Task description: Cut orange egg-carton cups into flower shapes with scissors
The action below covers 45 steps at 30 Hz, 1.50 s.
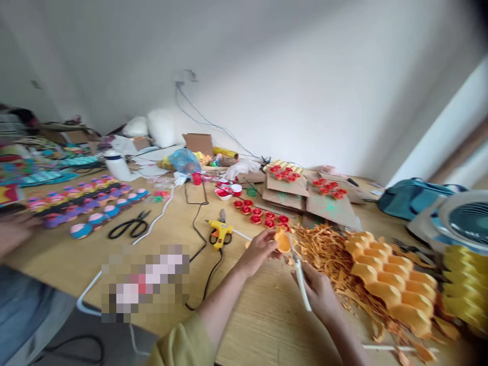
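Observation:
My left hand (261, 251) pinches a small orange egg-carton cup (282, 241) by its left side, its hollow facing me. In my right hand (318, 292) are white-handled scissors (302, 287), their blades at the cup's right edge. Some of my right fingers are hidden behind the handles. Just beyond and right of my hands lies a heap of orange trimmings (328, 254). An orange egg carton (392, 279) with rows of peaks stands right of the heap. Several red-painted cups (269, 222) sit on the table behind the cup I hold.
A yellow glue gun (220, 234) with its cord lies left of my hands, black scissors (131, 226) farther left. Cardboard pieces (285, 195) bear red cups at the back. A fan (457, 218) and blue bag (412, 195) stand right. Another person's hand (15, 234) is at far left.

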Each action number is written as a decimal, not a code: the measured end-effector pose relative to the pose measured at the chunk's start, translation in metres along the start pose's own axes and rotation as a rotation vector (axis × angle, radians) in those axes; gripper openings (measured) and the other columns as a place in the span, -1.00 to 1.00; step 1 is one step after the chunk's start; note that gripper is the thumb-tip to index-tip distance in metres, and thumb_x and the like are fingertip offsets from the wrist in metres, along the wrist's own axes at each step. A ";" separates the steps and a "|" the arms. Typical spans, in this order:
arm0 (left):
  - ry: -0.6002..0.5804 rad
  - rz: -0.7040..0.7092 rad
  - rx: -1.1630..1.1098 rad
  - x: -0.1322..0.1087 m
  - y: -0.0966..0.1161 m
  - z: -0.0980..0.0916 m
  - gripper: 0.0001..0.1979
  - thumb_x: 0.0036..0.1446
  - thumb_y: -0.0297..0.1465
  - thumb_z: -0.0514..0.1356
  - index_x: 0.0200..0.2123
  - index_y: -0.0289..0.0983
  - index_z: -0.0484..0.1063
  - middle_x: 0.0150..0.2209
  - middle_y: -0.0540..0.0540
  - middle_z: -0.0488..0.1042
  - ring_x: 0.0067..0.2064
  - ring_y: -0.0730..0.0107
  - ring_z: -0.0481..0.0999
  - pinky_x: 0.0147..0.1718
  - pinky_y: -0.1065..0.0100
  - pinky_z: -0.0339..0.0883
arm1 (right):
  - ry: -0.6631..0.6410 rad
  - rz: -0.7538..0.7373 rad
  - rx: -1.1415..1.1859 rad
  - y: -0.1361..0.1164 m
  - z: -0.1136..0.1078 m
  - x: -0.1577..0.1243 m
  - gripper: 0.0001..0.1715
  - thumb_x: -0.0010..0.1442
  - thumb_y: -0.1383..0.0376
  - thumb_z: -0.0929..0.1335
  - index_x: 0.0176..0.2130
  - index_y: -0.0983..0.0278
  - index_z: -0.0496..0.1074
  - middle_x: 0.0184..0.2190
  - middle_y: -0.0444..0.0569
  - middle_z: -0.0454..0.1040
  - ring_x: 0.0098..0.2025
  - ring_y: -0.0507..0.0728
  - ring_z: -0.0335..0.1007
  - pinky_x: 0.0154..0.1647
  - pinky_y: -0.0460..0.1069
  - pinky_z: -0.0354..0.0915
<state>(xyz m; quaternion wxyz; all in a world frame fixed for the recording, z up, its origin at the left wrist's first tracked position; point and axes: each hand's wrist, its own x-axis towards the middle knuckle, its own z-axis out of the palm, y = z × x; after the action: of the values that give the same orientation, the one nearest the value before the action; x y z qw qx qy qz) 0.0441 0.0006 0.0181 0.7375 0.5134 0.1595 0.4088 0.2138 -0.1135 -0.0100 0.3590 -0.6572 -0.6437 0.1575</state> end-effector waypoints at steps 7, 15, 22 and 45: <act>-0.032 0.027 -0.005 0.001 -0.010 0.001 -0.40 -0.20 -0.22 0.50 -0.14 -0.29 0.33 -0.17 -0.07 0.45 -0.37 0.52 0.48 -0.32 0.37 0.38 | 0.024 0.060 -0.002 0.012 0.004 -0.002 -0.50 0.20 -0.14 0.26 -0.47 0.19 0.26 -0.62 -0.18 0.28 -0.57 0.03 0.15 -0.55 -0.09 0.10; -0.035 -0.053 -0.027 0.001 -0.018 0.001 -0.32 -0.32 -0.24 0.53 -0.11 -0.30 0.38 -0.26 -0.04 0.48 -0.32 0.45 0.51 -0.20 0.28 0.36 | 0.025 0.129 -0.036 0.006 0.001 -0.007 -0.47 0.20 -0.18 0.21 -0.43 0.18 0.31 -0.64 -0.19 0.30 -0.59 0.06 0.21 -0.53 -0.09 0.15; -0.023 -0.054 -0.148 0.000 -0.013 0.002 -0.42 -0.26 -0.20 0.51 -0.17 -0.33 0.46 -0.23 -0.08 0.49 -0.26 0.38 0.52 -0.21 0.26 0.43 | -0.049 0.069 0.000 0.003 -0.004 -0.005 -0.49 0.18 -0.16 0.24 -0.49 0.18 0.21 -0.64 -0.17 0.31 -0.59 0.06 0.24 -0.54 -0.08 0.17; 0.053 -0.003 -0.215 0.004 -0.006 -0.005 -0.58 -0.02 -0.19 0.41 -0.17 -0.30 0.43 -0.29 -0.04 0.51 -0.37 0.49 0.48 -0.39 0.44 0.34 | -0.057 0.042 0.006 -0.007 -0.004 -0.001 -0.70 0.25 0.08 0.24 -0.41 0.21 0.20 -0.50 -0.19 0.26 -0.44 0.05 0.18 -0.40 -0.07 0.11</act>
<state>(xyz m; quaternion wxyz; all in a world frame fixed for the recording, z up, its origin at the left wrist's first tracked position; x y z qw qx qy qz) 0.0457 0.0057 0.0117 0.7843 0.4202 0.1353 0.4359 0.2114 -0.1159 -0.0032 0.3388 -0.6648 -0.6394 0.1856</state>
